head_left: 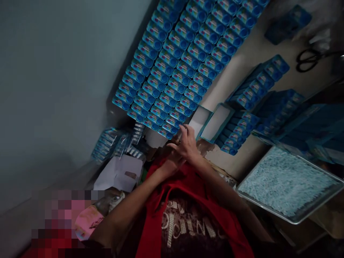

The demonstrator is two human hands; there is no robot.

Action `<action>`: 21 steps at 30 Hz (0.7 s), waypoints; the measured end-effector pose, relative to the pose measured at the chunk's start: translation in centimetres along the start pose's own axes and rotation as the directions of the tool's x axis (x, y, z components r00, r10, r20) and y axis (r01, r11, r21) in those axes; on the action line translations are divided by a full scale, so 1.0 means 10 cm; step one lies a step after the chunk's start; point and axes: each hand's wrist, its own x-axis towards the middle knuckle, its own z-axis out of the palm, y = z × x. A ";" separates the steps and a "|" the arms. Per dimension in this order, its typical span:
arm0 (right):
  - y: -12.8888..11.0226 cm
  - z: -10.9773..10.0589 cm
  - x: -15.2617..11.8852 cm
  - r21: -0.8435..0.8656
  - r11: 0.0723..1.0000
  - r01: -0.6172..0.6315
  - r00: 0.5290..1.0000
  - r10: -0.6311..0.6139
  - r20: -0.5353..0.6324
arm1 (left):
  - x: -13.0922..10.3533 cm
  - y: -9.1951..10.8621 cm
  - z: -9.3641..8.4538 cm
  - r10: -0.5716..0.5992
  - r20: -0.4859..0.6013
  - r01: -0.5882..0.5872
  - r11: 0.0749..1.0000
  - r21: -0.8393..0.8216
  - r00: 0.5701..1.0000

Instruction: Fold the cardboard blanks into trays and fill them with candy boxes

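My right hand point(189, 145) is in front of my red apron, just below the near corner of a large stack of blue printed packs point(172, 84). Its fingers are spread apart, and nothing shows between them. My left hand point(172, 164) lies under and against the right one. The left fingers are mostly hidden and dim, so I cannot make out whether they hold anything. Just beyond the right fingertips are two open-looking blue-edged boxes with white faces point(217, 122).
To the right stand shorter rows of blue packs point(238, 132) and a metal tray point(298, 220) of small pale-blue pieces. Black-handled scissors point(306, 61) lie farther back. At left are a white carton point(129, 172), clear-wrapped packs point(106, 143) and a pale wall point(53, 71).
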 end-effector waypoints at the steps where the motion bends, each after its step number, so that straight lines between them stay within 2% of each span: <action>1: -0.04 0.13 0.02 -0.013 1.000 -0.027 0.999 0.026 -0.023 | -0.26 -0.10 -0.02 0.061 -0.037 -0.060 0.998 0.019 0.997; 3: -0.12 0.33 0.06 -0.056 0.994 -0.098 0.994 0.095 -0.056 | -0.68 -0.34 -0.08 0.069 -0.141 -0.061 0.996 0.060 0.988; 5: -0.20 0.46 0.09 -0.111 0.978 -0.177 0.983 0.169 -0.073 | -0.91 -0.58 -0.17 0.001 -0.249 0.015 0.998 0.062 0.968; 8: -0.35 0.52 0.12 -0.177 0.955 -0.238 0.971 0.229 -0.069 | -0.96 -0.79 -0.25 -0.111 -0.365 0.120 0.993 0.002 0.924; 10: -0.45 0.52 0.18 -0.222 0.945 -0.241 0.970 0.236 -0.047 | -0.91 -0.83 -0.24 -0.119 -0.391 0.121 0.992 -0.020 0.913; 13: -0.55 0.52 0.33 -0.308 0.926 -0.218 0.974 0.224 -0.017 | -0.80 -0.77 -0.13 -0.034 -0.349 0.027 0.999 -0.023 0.936; 16: -0.60 0.45 0.41 -0.351 0.922 -0.162 0.985 0.170 -0.009 | -0.64 -0.60 0.04 0.051 -0.312 -0.056 0.998 -0.008 0.949; 18: -0.60 0.29 0.32 -0.352 0.928 -0.124 0.991 0.134 0.002 | -0.48 -0.46 0.14 0.077 -0.288 -0.081 0.997 -0.001 0.955; 21: -0.49 -0.17 0.01 -0.314 0.948 -0.059 0.998 0.065 0.008 | -0.16 -0.26 0.25 0.097 -0.252 -0.105 0.994 -0.016 0.963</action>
